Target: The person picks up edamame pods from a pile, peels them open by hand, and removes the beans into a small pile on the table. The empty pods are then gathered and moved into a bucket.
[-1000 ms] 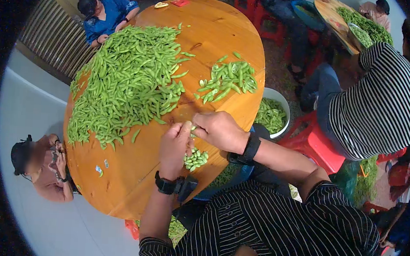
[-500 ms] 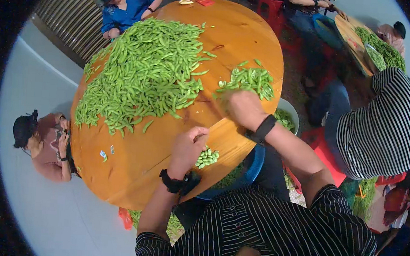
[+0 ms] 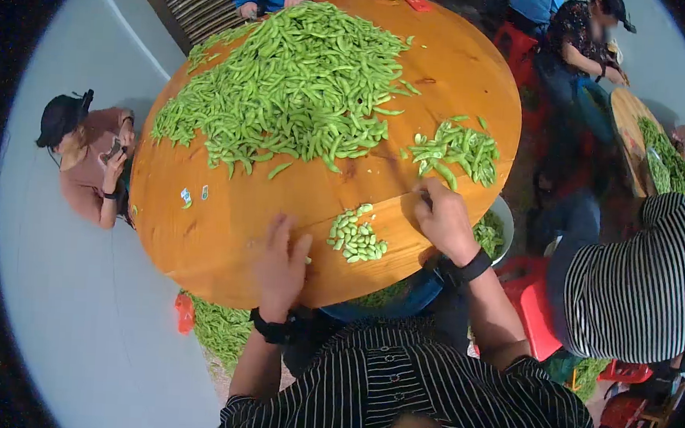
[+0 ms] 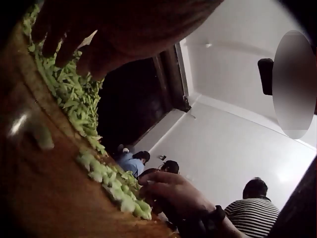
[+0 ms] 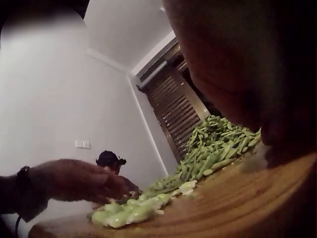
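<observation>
My left hand (image 3: 280,269), blurred, is over the front of the wooden table with fingers spread and nothing gripped. Beside its thumb lies a loose green bean (image 3: 308,260). A small heap of shelled beans (image 3: 358,237) sits between my two hands, right of the left one. My right hand (image 3: 445,224) is at the table's right side, fingers loosely bent, with nothing visible in them. Just beyond it lies a small pile of split, opened pods (image 3: 458,152). In the right wrist view, the left hand (image 5: 84,181) hovers close over the shelled beans (image 5: 129,210).
A large mound of green soybean pods (image 3: 303,86) covers the far left of the round table (image 3: 231,246). A white bucket (image 3: 507,216) and a blue basin (image 3: 400,300) stand below its edge. People sit around; one in stripes (image 3: 636,279) is at the right.
My hands, together on a pod a second ago, have parted. The right went to the opened-pod pile, then came back toward me. The left has moved left and spread its fingers, leaving the shelled beans uncovered.
</observation>
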{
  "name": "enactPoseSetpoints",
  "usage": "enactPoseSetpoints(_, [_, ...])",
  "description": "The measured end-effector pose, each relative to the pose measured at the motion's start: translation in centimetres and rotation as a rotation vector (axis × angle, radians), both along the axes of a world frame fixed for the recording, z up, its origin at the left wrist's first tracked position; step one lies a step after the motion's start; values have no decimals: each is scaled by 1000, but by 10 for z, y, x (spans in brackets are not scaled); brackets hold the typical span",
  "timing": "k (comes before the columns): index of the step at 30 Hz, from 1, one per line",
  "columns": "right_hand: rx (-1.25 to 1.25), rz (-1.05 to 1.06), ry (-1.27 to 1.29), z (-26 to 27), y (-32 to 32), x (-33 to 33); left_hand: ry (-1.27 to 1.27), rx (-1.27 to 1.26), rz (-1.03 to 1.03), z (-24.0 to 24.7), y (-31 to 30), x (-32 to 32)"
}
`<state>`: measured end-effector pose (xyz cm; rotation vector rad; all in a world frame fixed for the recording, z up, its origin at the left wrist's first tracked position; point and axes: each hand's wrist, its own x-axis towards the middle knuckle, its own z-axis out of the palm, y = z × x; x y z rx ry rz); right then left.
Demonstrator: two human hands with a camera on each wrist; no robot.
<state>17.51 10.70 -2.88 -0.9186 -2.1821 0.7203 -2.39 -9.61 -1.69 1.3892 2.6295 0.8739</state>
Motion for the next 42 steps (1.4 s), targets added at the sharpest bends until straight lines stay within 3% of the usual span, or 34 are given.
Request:
enactPoseSetpoints(4, [-43,72,30,10,-6,8,-130,128,-96,-25,12,25])
enactPoseSetpoints(6, [-34,100,-22,11,-7,13,68,124,-204,-42,23,26])
enactPoseSetpoints(11, [18,234,118,3,-6,14,-43,101,-379,-24,47,38])
enactPoseSetpoints(15, [-61,223,16,7,-7,19,-133,37,-568,-3,57,48])
enactPoseSetpoints(20, [-126,164,80,3,-3,20,-107,27,-604,-6,85,35])
enactPoseSetpoints(22, [-222,212,168,1,2,23,-153,26,-622,-2,110,30])
enactPoseSetpoints(23, [-220,198,174,-1,5,26,-48,100,-673,1,125,30])
enactPoseSetpoints(24, [-422,252,259,-3,8,27,55,176,-723,5,140,32])
enactPoseSetpoints(25, [-621,307,348,-4,10,29,-7,71,-705,12,154,36])
enactPoseSetpoints(26, [-615,293,357,-3,11,32,-3,71,-721,20,168,41])
enactPoseSetpoints(29, [-786,206,602,-1,12,40,-227,-283,-624,37,209,55])
enactPoseSetpoints(33, [-845,143,941,0,15,52,-69,-257,-594,17,242,69])
enactPoseSetpoints(38, [-685,-105,967,-6,42,84,61,-204,-555,-5,252,88])
enactPoseSetpoints(42, [-445,-328,714,-11,73,123,96,-146,-489,-5,265,94])
